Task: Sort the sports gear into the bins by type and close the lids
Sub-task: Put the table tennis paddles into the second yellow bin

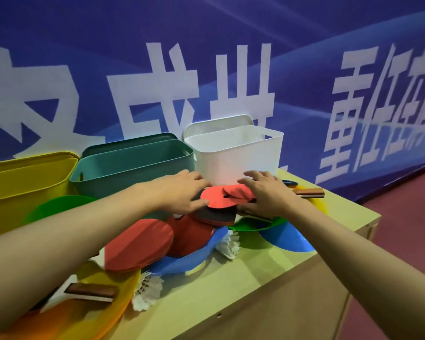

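Both hands reach over the heap of gear on the wooden surface (pixel 268 278). The left hand (pixel 182 192) lies with relaxed fingers on the edge of a red paddle (pixel 217 200), thumb tucked under it; the right hand (pixel 268 195) rests spread on the same stack from the other side. Just beyond the fingertips stand the yellow bin (pixel 22 182), green bin (pixel 133 163) and white bin (pixel 236 153), lids off. Nearer than the hands lie shuttlecocks (pixel 228 244) and coloured discs (pixel 287 238).

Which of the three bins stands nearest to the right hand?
The white bin, at the right end of the row; the right hand is just before it.
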The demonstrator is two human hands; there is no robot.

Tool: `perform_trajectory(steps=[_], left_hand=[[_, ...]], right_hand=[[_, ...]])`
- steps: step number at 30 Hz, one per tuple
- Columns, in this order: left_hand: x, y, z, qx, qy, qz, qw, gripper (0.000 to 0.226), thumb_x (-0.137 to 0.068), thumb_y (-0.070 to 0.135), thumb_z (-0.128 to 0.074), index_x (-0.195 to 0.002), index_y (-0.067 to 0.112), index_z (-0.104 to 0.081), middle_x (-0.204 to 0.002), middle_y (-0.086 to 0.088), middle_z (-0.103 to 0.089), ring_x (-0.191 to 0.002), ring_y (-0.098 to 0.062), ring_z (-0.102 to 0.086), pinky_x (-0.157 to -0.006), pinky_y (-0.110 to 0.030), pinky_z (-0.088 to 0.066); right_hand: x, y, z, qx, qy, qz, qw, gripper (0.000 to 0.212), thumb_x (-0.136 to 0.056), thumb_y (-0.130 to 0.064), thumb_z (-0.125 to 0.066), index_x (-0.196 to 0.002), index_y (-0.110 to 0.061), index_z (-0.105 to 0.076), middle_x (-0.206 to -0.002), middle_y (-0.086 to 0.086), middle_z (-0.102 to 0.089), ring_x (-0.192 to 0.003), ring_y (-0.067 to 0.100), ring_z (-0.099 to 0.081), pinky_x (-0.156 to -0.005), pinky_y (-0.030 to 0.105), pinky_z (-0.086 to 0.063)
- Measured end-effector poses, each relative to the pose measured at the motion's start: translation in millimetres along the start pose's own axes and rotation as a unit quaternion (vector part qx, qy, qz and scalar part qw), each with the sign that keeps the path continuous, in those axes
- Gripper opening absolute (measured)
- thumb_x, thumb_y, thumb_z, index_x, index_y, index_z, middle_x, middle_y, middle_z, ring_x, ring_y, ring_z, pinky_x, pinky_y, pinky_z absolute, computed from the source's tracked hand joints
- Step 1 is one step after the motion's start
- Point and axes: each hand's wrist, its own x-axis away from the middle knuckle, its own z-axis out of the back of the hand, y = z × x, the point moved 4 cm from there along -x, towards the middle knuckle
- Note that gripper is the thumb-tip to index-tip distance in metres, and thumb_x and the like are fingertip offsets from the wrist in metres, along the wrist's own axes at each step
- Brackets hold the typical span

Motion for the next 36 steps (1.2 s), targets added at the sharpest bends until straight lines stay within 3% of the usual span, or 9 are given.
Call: perform_trajectory(steps=[5,8,12,14,18,22,25,33,36], left_hand=[[-38.5,15.5,-16.3,0.004,0.007,-0.027,1.0,0.062,-0.1,0.059,-0.046,-0.151,0.026,-0.035,-0.144,-0.006,-0.046,-0.13,-0.03,-0.046,-0.105,-0.041,-0.043],[-56.7,22.4,-23.4,0.0,0.006,-0.021,1.0,0.059,-0.1,0.052,-0.048,-0.151,0.026,-0.036,-0.145,-0.005,-0.047,-0.133,-0.029,-0.047,-0.104,-0.045,-0.046],[-73.1,27.7,-23.3,-0.004,0.02,-0.011,1.0,0.056,-0.101,0.059,-0.039,-0.142,0.023,-0.048,-0.136,-0.006,-0.056,-0.127,-0.03,-0.054,-0.099,-0.044,-0.049],[-76.0,29.6,-23.7,0.027,0.0,-0.001,1.0,0.07,-0.096,0.073,-0.033,-0.141,0.021,-0.049,-0.133,-0.008,-0.06,-0.124,-0.031,-0.057,-0.098,-0.044,-0.049],[-72.4,39.5,-28.5,0.015,-0.03,-0.011,0.999,0.086,-0.089,0.073,-0.052,-0.15,0.017,-0.032,-0.131,-0.015,-0.062,-0.117,-0.037,-0.061,-0.093,-0.042,-0.051],[-73.8,42.7,-29.8,-0.019,-0.028,-0.013,0.999,0.074,-0.093,0.066,-0.052,-0.145,0.015,-0.04,-0.119,-0.018,-0.065,-0.107,-0.042,-0.063,-0.089,-0.046,-0.054],[-75.0,52.2,-22.1,-0.053,-0.02,-0.017,0.998,0.041,-0.103,0.037,-0.044,-0.131,0.01,-0.054,-0.118,-0.021,-0.064,-0.107,-0.041,-0.062,-0.084,-0.042,-0.05],[-78.3,41.5,-2.9,-0.055,0.089,0.03,0.994,0.047,-0.097,0.006,-0.045,-0.141,0.022,-0.049,-0.118,-0.016,-0.062,-0.108,-0.039,-0.062,-0.073,-0.039,-0.041],[-57.0,18.2,18.5,-0.026,0.165,0.053,0.985,0.035,-0.096,0.009,-0.049,-0.128,0.022,-0.057,-0.11,-0.017,-0.066,-0.1,-0.042,-0.065,-0.071,-0.04,-0.048]], right_hand=[[-8.8,27.2,-7.2,0.017,0.003,-0.07,0.997,0.083,-0.086,-0.068,-0.055,-0.156,-0.04,-0.02,-0.166,0.001,-0.016,-0.15,0.042,-0.017,-0.116,0.07,-0.018],[-15.9,42.5,-9.6,0.015,-0.018,-0.116,0.993,0.086,-0.087,-0.061,-0.058,-0.157,-0.034,-0.017,-0.159,0.007,-0.033,-0.141,0.04,-0.038,-0.112,0.068,-0.028],[-25.0,51.8,-8.4,0.025,0.009,-0.118,0.993,0.045,-0.094,-0.034,-0.056,-0.137,-0.023,-0.05,-0.119,0.012,-0.066,-0.105,0.037,-0.065,-0.082,0.047,-0.056],[-26.8,50.3,-6.3,0.044,0.057,-0.108,0.991,0.02,-0.099,-0.031,-0.051,-0.111,-0.024,-0.065,-0.106,0.01,-0.07,-0.095,0.037,-0.068,-0.068,0.038,-0.05],[-27.6,47.5,-5.6,0.059,0.088,-0.096,0.99,0.018,-0.098,-0.021,-0.051,-0.099,-0.025,-0.068,-0.096,0.01,-0.07,-0.085,0.038,-0.069,-0.062,0.037,-0.044],[-23.7,54.2,-5.6,0.026,0.066,-0.119,0.99,0.025,-0.092,-0.015,-0.056,-0.113,-0.021,-0.068,-0.105,0.015,-0.069,-0.092,0.041,-0.067,-0.067,0.04,-0.05],[-23.7,63.6,-9.6,0.02,0.019,-0.143,0.989,0.024,-0.091,-0.009,-0.053,-0.109,-0.014,-0.069,-0.104,0.015,-0.069,-0.09,0.035,-0.067,-0.075,0.042,-0.058],[-11.6,46.9,27.4,0.061,0.166,-0.105,0.979,0.008,-0.097,-0.025,-0.058,-0.102,-0.023,-0.064,-0.094,0.002,-0.07,-0.079,0.03,-0.068,-0.064,0.039,-0.056],[-4.6,33.8,45.1,0.026,0.192,-0.059,0.979,0.025,-0.095,-0.042,-0.061,-0.11,-0.022,-0.065,-0.1,0.002,-0.071,-0.085,0.029,-0.069,-0.068,0.044,-0.059]])
